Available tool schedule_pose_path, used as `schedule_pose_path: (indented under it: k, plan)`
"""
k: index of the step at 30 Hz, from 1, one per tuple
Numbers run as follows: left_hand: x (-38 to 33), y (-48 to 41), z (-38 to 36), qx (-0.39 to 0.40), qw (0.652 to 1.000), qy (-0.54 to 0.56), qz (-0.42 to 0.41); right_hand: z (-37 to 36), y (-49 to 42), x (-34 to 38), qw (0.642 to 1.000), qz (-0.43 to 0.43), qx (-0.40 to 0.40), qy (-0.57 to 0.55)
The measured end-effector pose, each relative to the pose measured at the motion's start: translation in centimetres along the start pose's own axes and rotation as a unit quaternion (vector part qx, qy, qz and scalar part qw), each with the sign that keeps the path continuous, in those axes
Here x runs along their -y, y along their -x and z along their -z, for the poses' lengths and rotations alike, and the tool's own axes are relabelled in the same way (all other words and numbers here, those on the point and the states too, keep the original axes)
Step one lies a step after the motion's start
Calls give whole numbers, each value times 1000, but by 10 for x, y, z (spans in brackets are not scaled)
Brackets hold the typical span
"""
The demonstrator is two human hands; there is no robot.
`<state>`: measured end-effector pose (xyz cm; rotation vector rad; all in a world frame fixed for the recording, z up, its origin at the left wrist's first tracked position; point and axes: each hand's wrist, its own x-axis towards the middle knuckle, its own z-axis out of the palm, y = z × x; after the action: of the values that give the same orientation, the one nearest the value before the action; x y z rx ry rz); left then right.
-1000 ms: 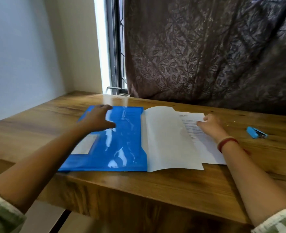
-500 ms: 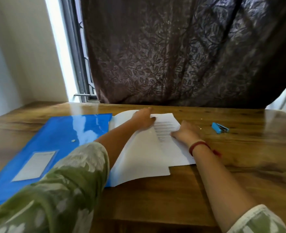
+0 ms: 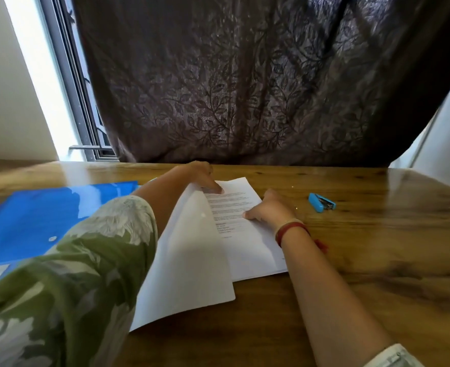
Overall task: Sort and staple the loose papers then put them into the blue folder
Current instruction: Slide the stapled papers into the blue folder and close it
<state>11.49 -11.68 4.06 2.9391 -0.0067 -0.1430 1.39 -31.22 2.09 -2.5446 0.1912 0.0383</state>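
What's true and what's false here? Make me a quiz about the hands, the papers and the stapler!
1. The blue folder lies left of the papers, the blue stapler right of them. True.
2. The left hand touches the papers' far end. True.
3. The right hand rests on the printed sheet. True.
4. The right hand holds the stapler. False: the stapler lies untouched on the table.
5. The papers are inside the folder. False: they lie out on the table.

Left sleeve point(image 3: 67, 274): olive green, pale floral print, elbow length. Right sleeve point(image 3: 393, 356): same pale fabric, only cuff visible. Red thread band point(image 3: 290, 230) on right wrist.
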Motion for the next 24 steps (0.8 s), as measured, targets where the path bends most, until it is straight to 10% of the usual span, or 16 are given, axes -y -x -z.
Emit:
schedule_pose_path:
  k: [11, 24]
  plan:
    - [-6, -6, 19, 33, 992, 105, -64, 7, -5, -8, 997, 11, -13, -80]
    - [-91, 22, 90, -274, 895, 218, -277, 58, -6, -20, 917, 57, -212, -332]
